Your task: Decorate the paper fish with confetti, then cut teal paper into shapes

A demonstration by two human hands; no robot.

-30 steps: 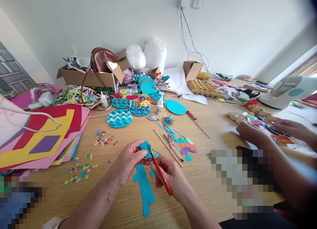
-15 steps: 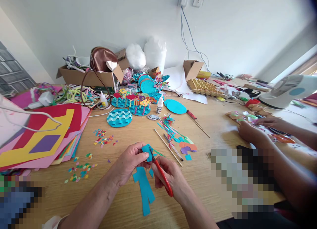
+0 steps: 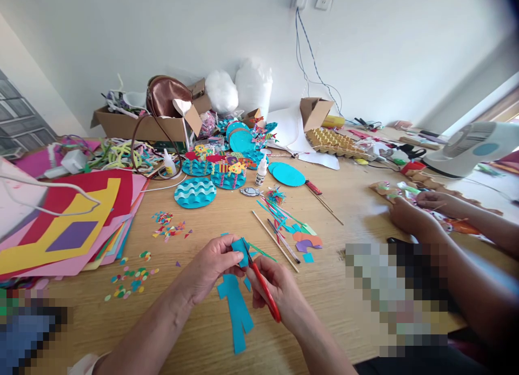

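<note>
Pinched between thumb and fingers of my left hand (image 3: 217, 261) is a small piece of blue paper (image 3: 240, 250). My right hand (image 3: 273, 285) grips red-handled scissors (image 3: 265, 288), and their dark blades lie along the right edge of that piece. Below my hands, blue paper offcuts (image 3: 236, 315) rest on the wooden table. A thin green strip (image 3: 261, 251) lies just beyond the blades. Part of the scissor handle is hidden by my right fingers.
Confetti dots (image 3: 132, 277) lie left of my hands; coloured sheets (image 3: 81, 223) are stacked farther left. Wooden sticks (image 3: 275, 239), a glue bottle (image 3: 261, 172) and blue discs (image 3: 287, 175) stand ahead. At right, a co-worker's hands (image 3: 411, 218) work beside a white sewing machine (image 3: 474, 147).
The scissor blades have shifted slightly along the blue piece, which has turned a little in my left fingers. The co-worker's farther hand has moved slightly.
</note>
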